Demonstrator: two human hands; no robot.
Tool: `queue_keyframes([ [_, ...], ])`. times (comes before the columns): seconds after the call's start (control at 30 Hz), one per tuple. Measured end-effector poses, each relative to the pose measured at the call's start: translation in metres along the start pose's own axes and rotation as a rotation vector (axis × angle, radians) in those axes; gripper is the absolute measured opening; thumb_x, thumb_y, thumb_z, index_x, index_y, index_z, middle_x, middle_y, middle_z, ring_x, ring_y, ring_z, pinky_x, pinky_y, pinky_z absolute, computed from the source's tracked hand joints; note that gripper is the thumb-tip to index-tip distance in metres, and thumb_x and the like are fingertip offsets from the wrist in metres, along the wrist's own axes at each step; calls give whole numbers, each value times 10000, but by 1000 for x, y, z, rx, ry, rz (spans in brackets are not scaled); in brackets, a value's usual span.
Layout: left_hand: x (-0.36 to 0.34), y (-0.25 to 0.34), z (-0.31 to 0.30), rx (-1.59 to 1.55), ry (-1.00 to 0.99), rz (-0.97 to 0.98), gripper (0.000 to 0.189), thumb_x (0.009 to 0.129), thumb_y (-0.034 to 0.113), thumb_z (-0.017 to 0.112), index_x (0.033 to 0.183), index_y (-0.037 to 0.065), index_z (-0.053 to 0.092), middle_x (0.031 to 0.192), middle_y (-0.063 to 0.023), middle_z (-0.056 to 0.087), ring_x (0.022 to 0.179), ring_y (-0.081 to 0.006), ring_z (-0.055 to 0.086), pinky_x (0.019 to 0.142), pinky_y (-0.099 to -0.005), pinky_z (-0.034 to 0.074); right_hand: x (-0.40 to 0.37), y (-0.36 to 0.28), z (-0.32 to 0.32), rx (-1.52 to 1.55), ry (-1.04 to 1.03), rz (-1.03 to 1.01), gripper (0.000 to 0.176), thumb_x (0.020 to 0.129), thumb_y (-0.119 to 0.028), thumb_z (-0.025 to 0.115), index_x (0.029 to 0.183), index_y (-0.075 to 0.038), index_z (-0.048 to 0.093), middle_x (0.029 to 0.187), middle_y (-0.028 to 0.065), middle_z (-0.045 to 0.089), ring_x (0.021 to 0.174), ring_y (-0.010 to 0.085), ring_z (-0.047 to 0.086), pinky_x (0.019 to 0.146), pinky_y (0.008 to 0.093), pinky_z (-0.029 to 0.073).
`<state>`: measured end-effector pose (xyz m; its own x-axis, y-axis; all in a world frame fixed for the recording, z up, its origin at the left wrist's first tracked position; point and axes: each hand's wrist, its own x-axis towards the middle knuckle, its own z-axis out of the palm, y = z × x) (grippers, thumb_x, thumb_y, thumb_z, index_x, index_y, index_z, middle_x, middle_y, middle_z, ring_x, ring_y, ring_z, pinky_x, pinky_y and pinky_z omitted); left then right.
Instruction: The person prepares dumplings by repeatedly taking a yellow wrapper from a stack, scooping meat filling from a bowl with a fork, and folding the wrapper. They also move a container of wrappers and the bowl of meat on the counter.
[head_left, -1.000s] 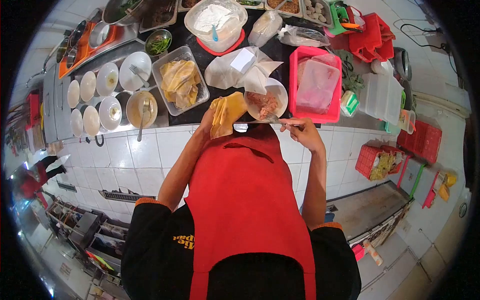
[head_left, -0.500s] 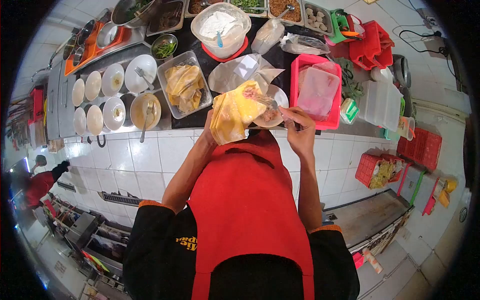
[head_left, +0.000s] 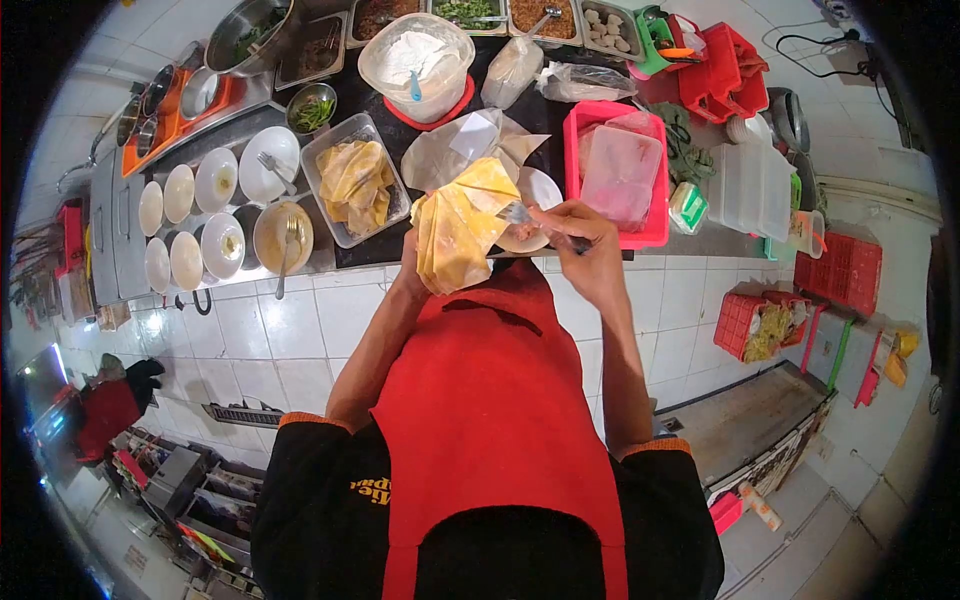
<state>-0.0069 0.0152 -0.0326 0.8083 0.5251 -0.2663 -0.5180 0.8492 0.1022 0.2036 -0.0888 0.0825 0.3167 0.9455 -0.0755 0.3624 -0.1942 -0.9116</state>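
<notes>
My left hand [head_left: 412, 265] is closed around a stack of floury yellow dough sheets [head_left: 455, 232], mostly hidden beneath it. In my right hand [head_left: 583, 243] is a fork [head_left: 517, 213], gripped by its handle, with its tines at the right edge of the sheets. Beneath the fork sits a white plate [head_left: 541, 188] with pinkish minced filling [head_left: 522, 238]. More folded yellow sheets [head_left: 355, 186] lie in a clear tray [head_left: 398, 208] to the left.
Several white bowls [head_left: 222, 246] stand at the left of the counter. A tub of white powder [head_left: 417, 66] is behind my hands. To the right is a pink basket [head_left: 655, 232] with a translucent lid. Another person [head_left: 108, 408] is at the far left.
The fork has turned, and its tines have come away from the pink filling on the sheets. The upper sheet now looks folded over. The view has shifted slightly.
</notes>
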Motion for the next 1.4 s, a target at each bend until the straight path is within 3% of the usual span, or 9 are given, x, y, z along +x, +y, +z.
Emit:
queue_keyframes([
  [0.17,0,5,5,-154,-157,11,640,1047,515,367,1469,34,382,1408,-188,534,1242,-325,583,1023,-461,514,0,23,11,169,26,-50,360,879,128,594,1135,-70,753,959,78,701,873,130,657,778,245,509],
  [0.33,3,8,-7,22,47,68,631,1049,488,391,1475,24,363,1376,-185,549,1199,-309,605,1012,-437,522,10,18,-11,363,-61,69,285,883,77,648,1144,-17,709,924,75,697,859,116,644,795,252,503],
  [0.57,10,-10,-6,262,102,-12,519,1048,391,454,1410,21,436,1299,-179,597,1130,-286,643,963,-415,550,19,8,34,-209,54,-39,223,769,-136,808,942,-44,702,872,125,673,833,267,672,751,362,520],
  [0.73,17,-16,-39,276,286,36,595,1026,472,423,1431,36,440,1304,-199,600,1120,-317,654,954,-451,554,5,11,80,-122,81,-321,235,805,-115,804,1004,-20,722,955,79,718,758,135,608,683,279,494],
  [0.77,9,-9,-75,-25,-190,-82,673,1020,540,368,1469,41,402,1375,-224,548,1185,-347,614,993,-478,529,0,9,80,1,-37,-193,273,829,-116,787,1082,-34,723,970,77,726,773,138,628,697,290,503],
  [0.87,8,4,-106,-170,-247,-216,675,1030,536,324,1506,58,356,1457,-222,477,1277,-362,546,1032,-493,499,-9,21,58,183,-230,51,373,893,-137,743,1259,-84,689,1016,83,752,802,149,671,724,318,521],
  [0.9,-1,4,-106,85,106,-124,632,1047,513,308,1483,61,384,1442,-193,500,1267,-352,553,1016,-490,510,-14,50,52,103,-121,57,355,896,-118,719,1249,-102,697,1030,104,750,805,175,683,721,336,526],
  [1.0,-12,1,-132,117,241,-125,576,1065,477,306,1436,58,441,1363,-172,569,1178,-335,616,979,-477,534,-29,88,15,-511,-64,363,328,889,-73,629,1192,-144,733,1041,179,722,874,307,704,769,418,542],
  [1.4,18,-30,-160,102,211,-437,556,1067,458,356,1410,31,454,1309,-189,595,1132,-313,637,979,-441,537,-33,123,40,-795,-8,404,301,865,-97,578,1084,-184,765,962,167,689,905,378,680,789,500,533],
])
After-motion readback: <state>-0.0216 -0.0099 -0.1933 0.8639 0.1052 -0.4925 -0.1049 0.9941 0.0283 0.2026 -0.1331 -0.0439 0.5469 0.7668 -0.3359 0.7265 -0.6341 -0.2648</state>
